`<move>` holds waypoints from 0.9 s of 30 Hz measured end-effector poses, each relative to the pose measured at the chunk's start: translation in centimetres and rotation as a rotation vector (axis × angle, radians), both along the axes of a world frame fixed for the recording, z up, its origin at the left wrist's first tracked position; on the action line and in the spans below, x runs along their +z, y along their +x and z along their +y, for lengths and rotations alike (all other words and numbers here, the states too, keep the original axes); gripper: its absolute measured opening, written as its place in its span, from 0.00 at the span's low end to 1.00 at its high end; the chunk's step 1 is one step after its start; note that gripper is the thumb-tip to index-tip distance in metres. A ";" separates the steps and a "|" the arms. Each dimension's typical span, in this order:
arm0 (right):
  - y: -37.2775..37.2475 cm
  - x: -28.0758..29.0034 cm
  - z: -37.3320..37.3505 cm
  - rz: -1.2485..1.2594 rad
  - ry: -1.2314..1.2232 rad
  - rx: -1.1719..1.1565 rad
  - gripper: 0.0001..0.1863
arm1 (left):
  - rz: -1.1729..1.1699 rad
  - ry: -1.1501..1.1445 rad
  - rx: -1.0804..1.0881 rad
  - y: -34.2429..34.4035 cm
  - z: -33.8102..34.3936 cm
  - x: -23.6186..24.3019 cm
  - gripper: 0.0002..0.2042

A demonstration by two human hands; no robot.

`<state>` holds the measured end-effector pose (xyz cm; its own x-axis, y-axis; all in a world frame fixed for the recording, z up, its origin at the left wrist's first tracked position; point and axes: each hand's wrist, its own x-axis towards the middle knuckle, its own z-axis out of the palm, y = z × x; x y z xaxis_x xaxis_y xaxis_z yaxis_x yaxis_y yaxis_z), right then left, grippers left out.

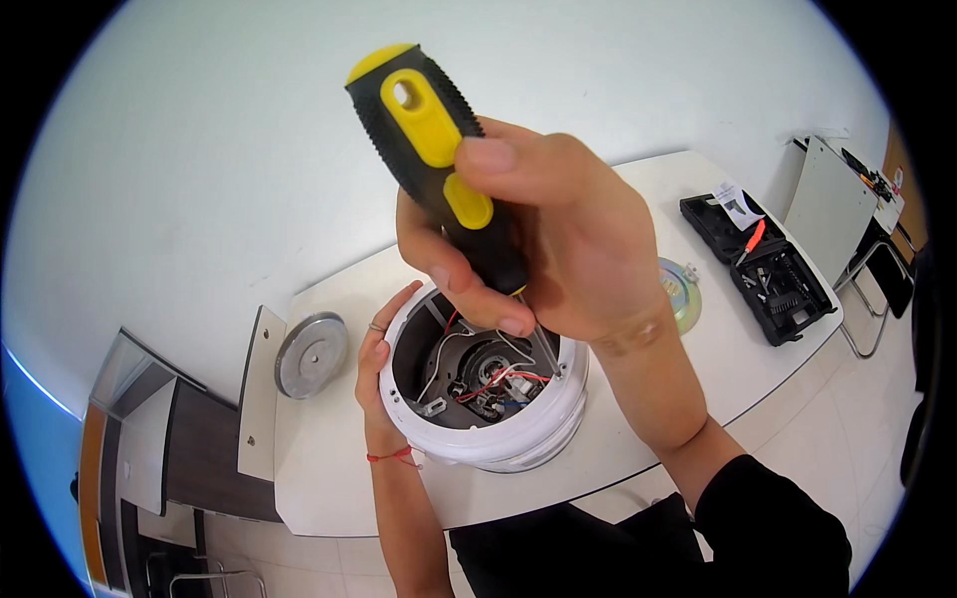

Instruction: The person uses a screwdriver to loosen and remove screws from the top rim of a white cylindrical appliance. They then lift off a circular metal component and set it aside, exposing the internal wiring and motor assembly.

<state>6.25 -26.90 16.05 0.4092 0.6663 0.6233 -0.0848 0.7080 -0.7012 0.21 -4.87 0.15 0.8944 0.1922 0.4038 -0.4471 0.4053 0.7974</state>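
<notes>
Currently, round white housing (469, 441): on white desk (329, 488).
Right hand (588, 234): gripping black-and-yellow ridged screwdriver (427, 149) over housing.
Left hand (372, 367): unclenched, against housing's side.
Risk: off-axis push could skid into red wires (536, 377).

Black and yellow on the screwdriver (424, 174) here, white on the shell (488, 448), red, white and blue on the wires (533, 377)! Silver-grey for the disc (299, 349), black for the toolbox (707, 227), red for the bracelet (391, 455)!

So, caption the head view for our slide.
Right hand holds screwdriver over open white housing; left hand against its side.
</notes>
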 end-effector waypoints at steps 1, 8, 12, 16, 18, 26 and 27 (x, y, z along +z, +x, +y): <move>0.1 0.0 0.0 0.008 0.011 0.030 0.27 | -0.003 0.003 -0.005 0.1 0.1 -0.1 0.39; 0.1 -0.1 -0.3 0.065 0.031 0.058 0.31 | 0.008 -0.007 0.006 0.2 -0.6 0.2 0.39; 0.7 -0.3 0.1 0.005 0.063 0.149 0.28 | 0.015 -0.001 0.029 0.0 -0.3 0.0 0.39; 0.4 -0.2 0.1 -0.018 0.083 0.110 0.31 | 0.012 0.012 0.036 -0.3 -0.5 0.4 0.39; 0.3 -0.1 0.0 -0.018 0.052 0.036 0.34 | 0.008 0.005 0.016 0.1 -0.5 0.1 0.38; 0.3 -0.2 -0.1 -0.053 0.073 -0.009 0.29 | 0.002 -0.010 -0.014 0.1 -0.5 0.2 0.38; 0.3 -0.2 -0.2 -0.049 0.059 -0.033 0.30 | 0.003 -0.010 -0.021 0.2 -0.4 0.2 0.38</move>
<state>6.51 -27.06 15.85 0.3988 0.6145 0.6807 -0.0275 0.7499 -0.6609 0.41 -5.31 0.31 0.8995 0.1776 0.3992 -0.4360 0.4222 0.7948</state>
